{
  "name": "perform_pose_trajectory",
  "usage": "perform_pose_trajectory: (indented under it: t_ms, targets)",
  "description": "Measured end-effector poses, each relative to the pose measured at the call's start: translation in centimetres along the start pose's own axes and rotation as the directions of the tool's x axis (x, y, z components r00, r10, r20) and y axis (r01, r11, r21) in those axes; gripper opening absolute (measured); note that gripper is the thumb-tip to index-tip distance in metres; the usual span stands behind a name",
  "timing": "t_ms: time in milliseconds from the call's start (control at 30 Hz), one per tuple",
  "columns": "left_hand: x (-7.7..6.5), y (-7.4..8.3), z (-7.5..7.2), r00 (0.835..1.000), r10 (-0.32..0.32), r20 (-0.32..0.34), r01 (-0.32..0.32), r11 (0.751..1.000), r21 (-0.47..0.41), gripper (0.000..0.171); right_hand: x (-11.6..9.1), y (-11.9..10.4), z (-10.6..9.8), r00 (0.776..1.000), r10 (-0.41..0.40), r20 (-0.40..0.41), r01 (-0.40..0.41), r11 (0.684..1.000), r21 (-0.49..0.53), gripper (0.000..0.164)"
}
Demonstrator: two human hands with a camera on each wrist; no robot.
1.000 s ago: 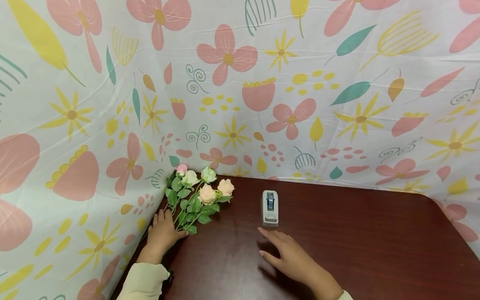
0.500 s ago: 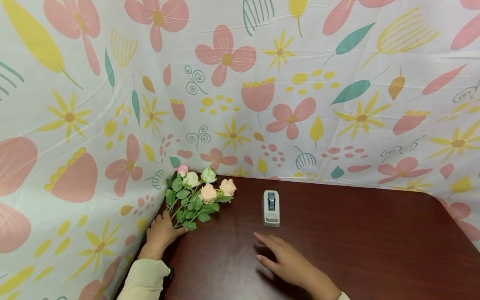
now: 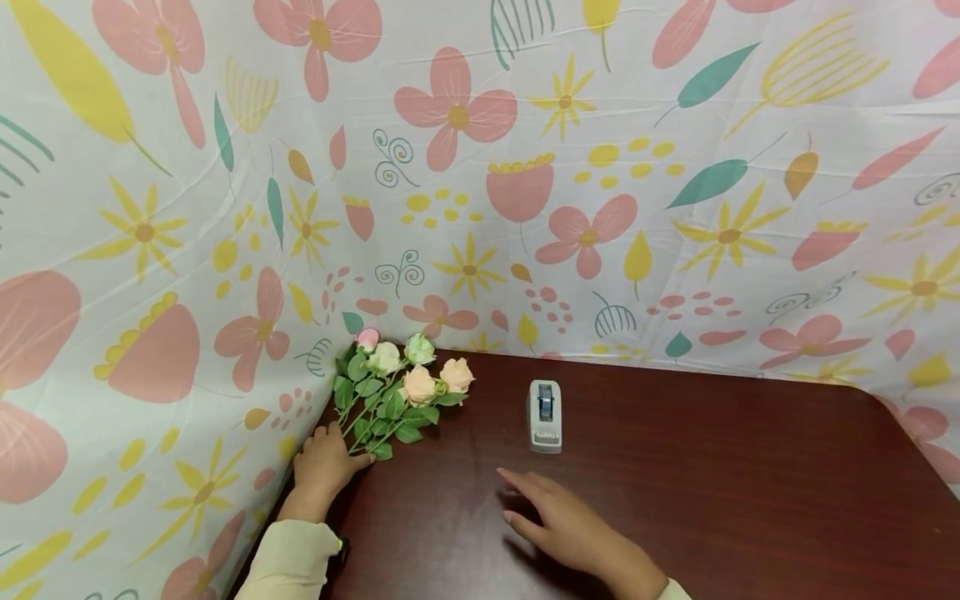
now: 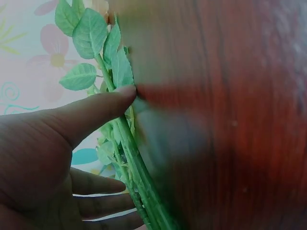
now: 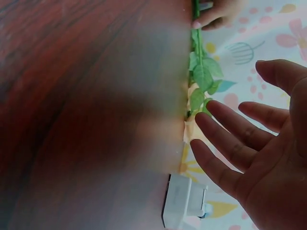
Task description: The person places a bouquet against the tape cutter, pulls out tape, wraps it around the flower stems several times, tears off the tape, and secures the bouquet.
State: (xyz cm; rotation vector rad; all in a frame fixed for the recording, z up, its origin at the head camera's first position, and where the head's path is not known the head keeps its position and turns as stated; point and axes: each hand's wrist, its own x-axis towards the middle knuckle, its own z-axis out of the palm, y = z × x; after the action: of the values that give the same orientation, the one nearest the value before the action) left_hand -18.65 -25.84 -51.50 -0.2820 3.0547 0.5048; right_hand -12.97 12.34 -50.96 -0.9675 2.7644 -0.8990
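Left grip (image 3: 322,471) stands apart, thumb (image 4: 98,108) laid across a bundle of green stems (image 4: 136,158), fingers spread at their other side; I see no squeeze. Those stems belong to the bunch of roses (image 3: 414,388), lying on the red-brown tabletop (image 3: 735,492) with pink, whitish and peach heads toward one o'clock from that hand. Farther right, at about four o'clock from it, the right grip (image 3: 566,525) hangs above the tabletop, fingers loosely parted, holding nothing. A white tape dispenser (image 3: 545,427) sits at its twelve o'clock, near but untouched.

From my distant seat, I judge the stems could fan out or slip if lifted with so loose a hand. Leaves could snag on the patterned cloth (image 3: 225,417), close by at the bunch's ten o'clock. A careless forward reach could knock the dispenser askew.
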Motion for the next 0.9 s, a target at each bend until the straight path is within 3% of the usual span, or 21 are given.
perform_pose_trajectory:
  t_ms: [367,633,900]
  targets:
    - [0.4,0.0,0.6,0.998,0.017,-0.055,-0.018,1.000,-0.014,0.072,0.5,-0.1,0.4,1.000,0.009,0.026,-0.009,1.000,0.018,0.057]
    - [0.7,0.0,0.6,0.998,0.000,-0.070,-0.003,0.999,-0.037,0.056,1.0,-0.2,0.7,1.000,-0.026,-0.013,0.026,1.000,-0.006,0.056]
    - [1.0,-0.1,0.8,0.998,-0.011,-0.054,0.008,0.999,-0.044,0.051,1.8,0.3,0.6,0.999,0.035,0.010,-0.036,0.992,0.122,0.056]
